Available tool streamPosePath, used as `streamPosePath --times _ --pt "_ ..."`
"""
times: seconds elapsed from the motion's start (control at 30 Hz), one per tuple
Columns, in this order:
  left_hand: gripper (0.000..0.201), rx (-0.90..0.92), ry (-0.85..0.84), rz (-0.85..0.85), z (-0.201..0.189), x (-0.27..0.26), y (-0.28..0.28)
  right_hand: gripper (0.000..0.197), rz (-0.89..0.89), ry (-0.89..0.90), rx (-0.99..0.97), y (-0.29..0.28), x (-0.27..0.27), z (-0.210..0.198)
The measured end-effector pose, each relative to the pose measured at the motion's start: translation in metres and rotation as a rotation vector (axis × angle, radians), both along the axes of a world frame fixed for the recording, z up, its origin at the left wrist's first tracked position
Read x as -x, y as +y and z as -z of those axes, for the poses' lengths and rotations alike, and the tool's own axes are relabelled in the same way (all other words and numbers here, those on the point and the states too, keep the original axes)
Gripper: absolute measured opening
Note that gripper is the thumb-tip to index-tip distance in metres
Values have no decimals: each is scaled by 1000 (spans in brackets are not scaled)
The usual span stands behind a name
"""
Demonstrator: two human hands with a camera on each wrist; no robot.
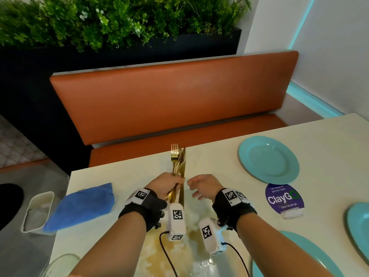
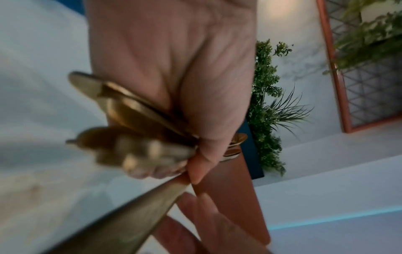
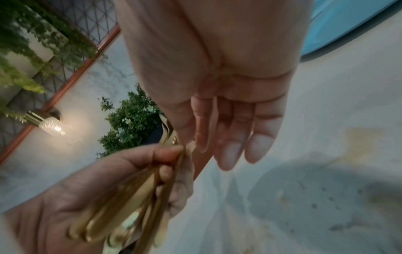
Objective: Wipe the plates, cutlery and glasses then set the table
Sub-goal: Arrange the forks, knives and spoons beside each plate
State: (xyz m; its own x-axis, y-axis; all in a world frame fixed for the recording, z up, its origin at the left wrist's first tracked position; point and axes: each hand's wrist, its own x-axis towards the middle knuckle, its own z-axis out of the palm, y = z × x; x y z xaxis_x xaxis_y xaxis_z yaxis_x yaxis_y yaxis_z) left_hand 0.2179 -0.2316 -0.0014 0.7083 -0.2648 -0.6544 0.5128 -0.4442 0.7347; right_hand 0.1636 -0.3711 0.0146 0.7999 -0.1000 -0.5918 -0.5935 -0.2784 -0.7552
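My left hand grips a bundle of gold cutlery, forks and knives with tines and blades pointing away over the white table. In the left wrist view the cutlery handles fan out under the curled fingers. My right hand hovers just right of the bundle, fingers relaxed and holding nothing; the right wrist view shows its straight fingers beside the held cutlery. A teal plate lies at the right, with two more teal plates at the right edge and lower right.
A folded blue cloth lies at the table's left edge, beside a white bin on the floor. A purple round sign stands between plates. An orange bench faces the table. Brown stains and a glass rim are near me.
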Motion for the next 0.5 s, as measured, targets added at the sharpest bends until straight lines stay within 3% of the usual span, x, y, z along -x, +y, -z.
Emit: streamPosePath --times 0.17,0.27,0.5 --pt "5 223 46 3 -26 18 -31 14 208 -92 -151 -24 22 -19" --pt "2 254 35 3 -37 32 -44 17 229 -104 -226 -38 37 -28" --pt "12 289 44 -23 -52 69 -66 26 332 -162 -183 -47 71 -43"
